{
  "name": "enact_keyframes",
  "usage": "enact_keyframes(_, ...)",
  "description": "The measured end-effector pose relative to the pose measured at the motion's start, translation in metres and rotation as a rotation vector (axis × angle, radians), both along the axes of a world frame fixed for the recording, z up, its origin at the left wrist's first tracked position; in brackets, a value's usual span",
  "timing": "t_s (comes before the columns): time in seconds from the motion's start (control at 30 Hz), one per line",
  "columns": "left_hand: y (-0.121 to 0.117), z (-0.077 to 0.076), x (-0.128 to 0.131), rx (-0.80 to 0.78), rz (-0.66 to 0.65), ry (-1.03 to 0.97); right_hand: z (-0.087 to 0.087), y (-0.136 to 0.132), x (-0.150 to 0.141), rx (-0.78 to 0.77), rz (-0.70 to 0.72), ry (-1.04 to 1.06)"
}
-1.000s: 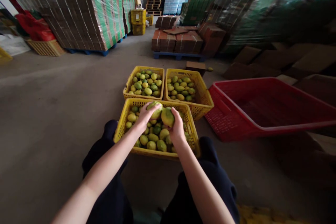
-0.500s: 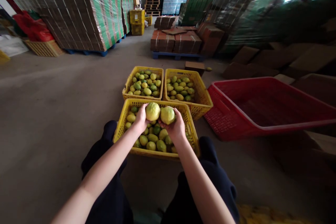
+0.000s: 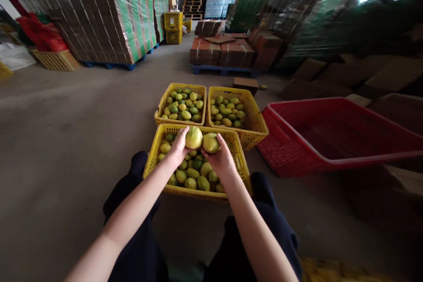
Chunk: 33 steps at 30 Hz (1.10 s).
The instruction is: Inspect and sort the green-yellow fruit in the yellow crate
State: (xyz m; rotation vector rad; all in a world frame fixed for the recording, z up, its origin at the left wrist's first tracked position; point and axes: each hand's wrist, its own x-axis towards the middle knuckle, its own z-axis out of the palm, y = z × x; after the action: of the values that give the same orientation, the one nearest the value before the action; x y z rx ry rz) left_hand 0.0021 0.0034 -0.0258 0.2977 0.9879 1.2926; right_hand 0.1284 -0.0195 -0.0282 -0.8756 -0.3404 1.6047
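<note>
A grey concrete floor spreads through a dim storeroom. On the left towers a stack of boxes in clear film; ahead, strapped bundles of flat cardboard lie on a blue pallet. On the right, a large red basket stands near the crates, with loose cardboard beyond it. Two yellow crates of fruit, the back left crate and the back right crate, sit side by side just past the front crate, which rests between the person's knees. Nothing blocks the space above it. Over its far half, the left hand curls around the side of one yellow-green fruit, the left fruit, thumb up along its edge. The right hand cups a second, the right fruit, from below and the right, its thumb on top. The two fruits are held up side by side; whether they touch is hard to tell. Most fingers are hidden beneath the fruit, and hands and forearms cover part of the loose fruit in the front crate. The right-hand stacks are dark and blurred, and the red basket runs off the edge.
</note>
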Motion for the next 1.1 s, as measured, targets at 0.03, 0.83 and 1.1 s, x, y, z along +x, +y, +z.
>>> enact_keyframes(0.03, 0.000, 0.000, 0.000, 0.054, 0.005, 0.010, 0.000, 0.000, 0.000, 0.041, -0.018, 0.002)
enact_keyframes(0.83, -0.006, 0.018, 0.002, 0.028, 0.117, -0.265, 0.009, -0.010, -0.001, 0.076, 0.155, -0.013)
enact_keyframes(1.1, -0.012, 0.025, -0.005, 0.014, -0.019, -0.311, 0.004, -0.009, 0.006, 0.082, 0.281, 0.108)
